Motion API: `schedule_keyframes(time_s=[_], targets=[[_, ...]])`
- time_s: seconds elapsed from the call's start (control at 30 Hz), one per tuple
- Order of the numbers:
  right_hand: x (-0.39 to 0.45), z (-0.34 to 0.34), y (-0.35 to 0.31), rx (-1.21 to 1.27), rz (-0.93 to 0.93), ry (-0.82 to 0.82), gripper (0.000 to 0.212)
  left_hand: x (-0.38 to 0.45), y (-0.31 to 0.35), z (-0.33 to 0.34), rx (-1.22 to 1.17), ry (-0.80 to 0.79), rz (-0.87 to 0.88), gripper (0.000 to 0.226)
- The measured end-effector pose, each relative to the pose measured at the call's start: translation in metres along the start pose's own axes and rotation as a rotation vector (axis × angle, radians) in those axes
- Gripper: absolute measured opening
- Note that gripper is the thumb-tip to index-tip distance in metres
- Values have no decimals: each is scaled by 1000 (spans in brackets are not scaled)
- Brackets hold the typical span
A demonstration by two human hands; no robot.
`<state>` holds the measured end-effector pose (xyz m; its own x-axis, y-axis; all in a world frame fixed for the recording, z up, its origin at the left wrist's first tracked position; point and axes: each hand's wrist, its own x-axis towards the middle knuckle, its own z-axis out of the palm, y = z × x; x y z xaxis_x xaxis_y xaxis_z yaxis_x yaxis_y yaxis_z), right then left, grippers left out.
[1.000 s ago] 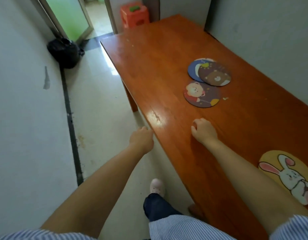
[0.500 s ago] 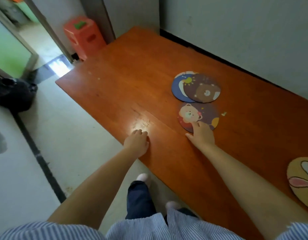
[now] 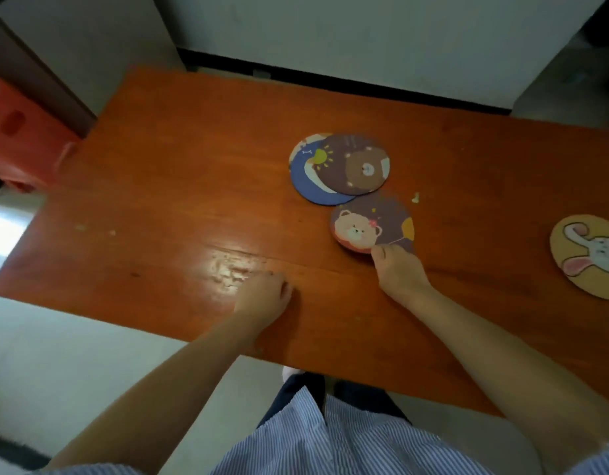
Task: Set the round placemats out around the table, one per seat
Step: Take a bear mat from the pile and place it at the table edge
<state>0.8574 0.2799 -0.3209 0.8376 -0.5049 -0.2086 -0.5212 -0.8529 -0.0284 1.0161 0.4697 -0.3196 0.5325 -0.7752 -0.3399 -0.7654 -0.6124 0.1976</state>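
Seemingly scuffed, glossy table (image 3: 193,186).

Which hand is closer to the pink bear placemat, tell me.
Right. The right hand touches the near edge of the pink bear placemat; the left hand rests on the table, apart from it.

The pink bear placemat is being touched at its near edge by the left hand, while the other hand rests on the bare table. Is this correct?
Not quite. The head view shows the right hand touching the near edge of the pink bear placemat; the left hand is the one resting on the bare table. The rest is correct.
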Motion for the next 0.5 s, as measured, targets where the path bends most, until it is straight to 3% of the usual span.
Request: schedule_keyframes(time_s=[0.1,0.23,0.27,0.33,0.4,0.5], targets=[[-35,2,-14,86,-110,96,19,11,13,-9,-322,-34,-115,33],[-72,11,-28,127,-182,184,43,13,37,-10,-891,-113,-343,11],[-79,15,-28,132,-168,193,43,12,40,-8,-924,-139,-362,5],[-91,23,-28,164,-156,202,35,9,44,-2,-902,-196,-356,40],[-100,28,-22,191,-164,263,24,6,52,-2,-875,-223,-351,54],[-115,29,-9,209,-136,263,23,2,73,2,-826,-266,-348,48]])
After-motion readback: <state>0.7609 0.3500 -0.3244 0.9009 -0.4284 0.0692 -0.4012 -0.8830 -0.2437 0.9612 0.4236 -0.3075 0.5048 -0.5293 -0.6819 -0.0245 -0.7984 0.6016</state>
